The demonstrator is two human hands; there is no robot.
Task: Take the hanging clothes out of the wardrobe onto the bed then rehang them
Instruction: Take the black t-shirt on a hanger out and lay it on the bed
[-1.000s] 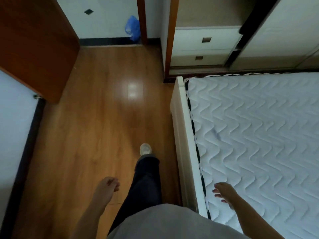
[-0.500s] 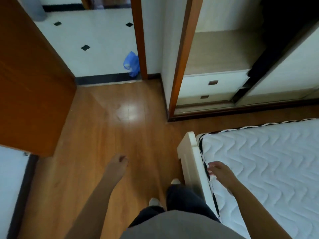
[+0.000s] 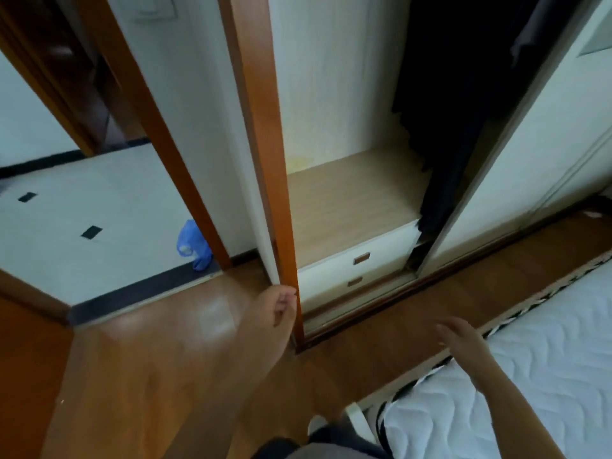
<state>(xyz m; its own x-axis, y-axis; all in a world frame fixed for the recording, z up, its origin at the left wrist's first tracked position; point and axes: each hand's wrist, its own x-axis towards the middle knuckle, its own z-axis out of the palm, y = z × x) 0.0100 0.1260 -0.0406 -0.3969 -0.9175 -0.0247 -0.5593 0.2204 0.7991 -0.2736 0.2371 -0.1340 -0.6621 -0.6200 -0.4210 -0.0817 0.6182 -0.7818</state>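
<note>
While both hands are empty, the scene reads as follows.
Left hand [image 3: 276, 309]: grip loosely curled on nothing, fingertips drawn toward the palm, held in front of the lower end of the wardrobe's orange-brown wooden frame post [image 3: 265, 160]; whether it touches the post cannot be told.
Right hand [image 3: 460, 336]: grip apart, fingers spread and blurred, holding nothing, hovering over the wooden floor [image 3: 149, 359] just beside the corner of the bed.
Hanging clothes [image 3: 443, 180]: dark garments hang inside the wardrobe's open section, at its right side next to the white sliding door [image 3: 516, 167]; details are lost in shadow.
Wardrobe [image 3: 334, 94]: pale inner wall, a light wooden shelf [image 3: 351, 200] beneath the clothes, two white drawers [image 3: 357, 266] under it.
Bed [image 3: 530, 376]: bare white quilted mattress at lower right, nothing lying on it.
Doorway: tiled floor beyond, with a blue plastic bag [image 3: 193, 243] at the threshold.
</note>
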